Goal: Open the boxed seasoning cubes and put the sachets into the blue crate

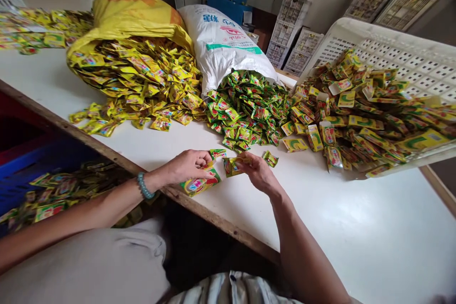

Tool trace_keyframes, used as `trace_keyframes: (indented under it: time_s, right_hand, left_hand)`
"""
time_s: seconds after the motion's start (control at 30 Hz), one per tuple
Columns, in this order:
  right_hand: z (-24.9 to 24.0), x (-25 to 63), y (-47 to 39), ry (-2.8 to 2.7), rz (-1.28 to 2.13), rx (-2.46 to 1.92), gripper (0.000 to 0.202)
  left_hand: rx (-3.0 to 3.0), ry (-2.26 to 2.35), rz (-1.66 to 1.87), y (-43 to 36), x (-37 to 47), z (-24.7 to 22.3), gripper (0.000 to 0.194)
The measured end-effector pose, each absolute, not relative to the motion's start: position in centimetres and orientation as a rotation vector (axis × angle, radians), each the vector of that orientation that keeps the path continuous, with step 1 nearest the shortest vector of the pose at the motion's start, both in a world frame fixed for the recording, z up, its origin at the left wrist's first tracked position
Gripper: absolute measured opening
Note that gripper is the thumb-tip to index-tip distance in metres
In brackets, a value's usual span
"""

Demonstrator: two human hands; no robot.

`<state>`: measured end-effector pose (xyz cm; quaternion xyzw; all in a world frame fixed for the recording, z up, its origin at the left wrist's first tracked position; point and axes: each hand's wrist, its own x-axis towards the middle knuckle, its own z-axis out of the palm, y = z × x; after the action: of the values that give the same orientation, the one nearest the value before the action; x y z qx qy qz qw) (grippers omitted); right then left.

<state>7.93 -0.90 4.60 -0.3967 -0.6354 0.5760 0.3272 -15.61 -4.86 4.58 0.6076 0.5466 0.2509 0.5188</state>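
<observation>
My left hand [192,165], with a beaded bracelet on its wrist, is closed over a small green and yellow carton [199,183] near the table's front edge. Its fingers are curled and hide part of the carton. Just right of it, my right hand [257,171] pinches a small yellow-green candy packet [231,166] between thumb and fingers. One green packet [217,153] shows beyond my left fingertips. Another loose packet [270,158] lies behind my right hand.
A yellow sack [138,14] and a white sack [228,38] spill packets onto the white table [320,228]. At right, a tipped white basket [423,66] holds many small cartons. A blue crate [21,171] with cartons stands below the table edge at left. Crates are stacked behind.
</observation>
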Motion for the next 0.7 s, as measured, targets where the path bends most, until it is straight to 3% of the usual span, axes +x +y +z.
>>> trace_keyframes:
  time_s: [0.13, 0.37, 0.53, 0.7]
  right_hand:
    - [4.5, 7.8, -0.9, -1.361, 1.644, -0.917, 0.023]
    - [3.5, 7.4, -0.6, -1.668, 1.676, -0.993, 0.024]
    - [3.4, 6.0, -0.8, -1.838, 1.297, -1.071, 0.010]
    - [3.3, 4.7, -1.8, -1.794, 1.046, -1.059, 0.012]
  left_hand:
    - [1.263, 1.276, 0.652, -5.0, -15.1, 3.9, 0.044]
    - [1.072, 1.237, 0.738, -6.1, -14.8, 4.0, 0.044]
    - [1.104, 1.199, 0.742, -6.3, -14.8, 4.1, 0.043]
    - [1.049, 1.121, 0.732, -6.2, -15.0, 4.2, 0.048]
